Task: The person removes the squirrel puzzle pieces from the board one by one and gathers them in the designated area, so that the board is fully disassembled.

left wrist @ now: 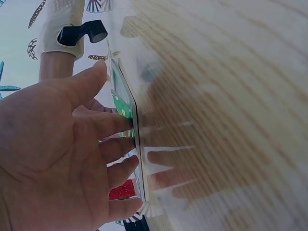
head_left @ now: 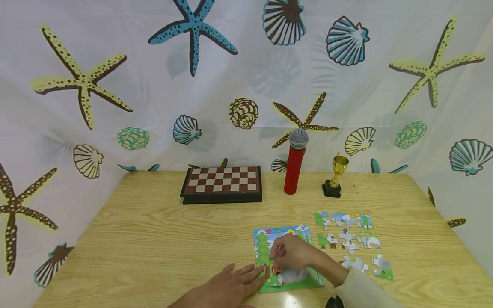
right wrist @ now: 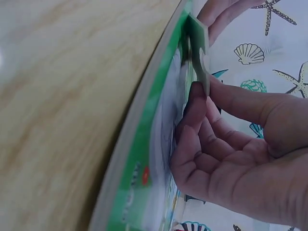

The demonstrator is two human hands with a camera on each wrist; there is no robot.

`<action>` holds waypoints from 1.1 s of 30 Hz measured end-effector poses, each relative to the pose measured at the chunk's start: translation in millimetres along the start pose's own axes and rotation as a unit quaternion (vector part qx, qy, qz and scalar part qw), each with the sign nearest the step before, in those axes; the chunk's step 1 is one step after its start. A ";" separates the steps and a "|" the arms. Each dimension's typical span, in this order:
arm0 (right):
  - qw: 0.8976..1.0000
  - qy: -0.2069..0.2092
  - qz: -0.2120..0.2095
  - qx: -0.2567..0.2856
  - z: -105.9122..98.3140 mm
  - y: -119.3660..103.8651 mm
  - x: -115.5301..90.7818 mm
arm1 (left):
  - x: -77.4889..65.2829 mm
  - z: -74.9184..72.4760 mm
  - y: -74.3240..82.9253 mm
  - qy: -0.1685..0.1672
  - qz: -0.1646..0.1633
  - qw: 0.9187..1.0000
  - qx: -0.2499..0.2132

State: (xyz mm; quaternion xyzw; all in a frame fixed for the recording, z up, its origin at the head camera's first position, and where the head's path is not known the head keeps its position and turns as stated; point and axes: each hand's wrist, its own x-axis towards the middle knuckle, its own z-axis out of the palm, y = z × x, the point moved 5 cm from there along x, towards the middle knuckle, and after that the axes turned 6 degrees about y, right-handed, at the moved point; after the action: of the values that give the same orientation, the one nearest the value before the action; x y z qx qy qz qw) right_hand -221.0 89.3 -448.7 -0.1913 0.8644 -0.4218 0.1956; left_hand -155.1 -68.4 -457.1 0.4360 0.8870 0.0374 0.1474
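Observation:
A jigsaw board [head_left: 263, 244] with a picture of green trees, sky and a grey animal lies near the front of the table. Over its lower left part, my right hand [head_left: 294, 253] pinches a puzzle piece [right wrist: 198, 50] between thumb and fingers. That piece stands tilted up from the board in the right wrist view, its printed face turned mostly away. My left hand [head_left: 229, 285] has its fingers extended, with the fingertips at the board's left edge. In the left wrist view those fingers [left wrist: 118, 149] reach along the board's side, thumb apart.
Several loose puzzle pieces [head_left: 349, 245] lie in rows to the right of the board. Behind stand a checkered game box [head_left: 221, 182], a red microphone [head_left: 294, 164] and a small gold trophy [head_left: 336, 175]. A patterned curtain [head_left: 215, 94] encloses the wooden table [head_left: 154, 239].

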 end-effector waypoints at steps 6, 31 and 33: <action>1.000 0.004 0.012 0.028 -14.0 9.3 -5.4 | 0.8 -0.9 0.6 -0.001 0.001 1.000 0.001; 0.998 0.044 0.001 0.043 -96.3 64.2 -52.8 | 1.1 -4.2 2.3 0.009 -0.015 1.000 -0.018; 0.998 0.044 0.003 0.040 -98.5 68.4 -55.2 | 1.2 -4.6 2.6 0.009 -0.016 1.000 -0.021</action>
State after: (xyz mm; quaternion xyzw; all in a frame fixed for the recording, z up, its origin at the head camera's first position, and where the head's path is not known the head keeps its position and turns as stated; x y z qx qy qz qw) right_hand -234.6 220.2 -438.0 -0.1619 0.8554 -0.4630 0.1665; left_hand -155.2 -65.5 -452.4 0.4179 0.8943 0.0582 0.1489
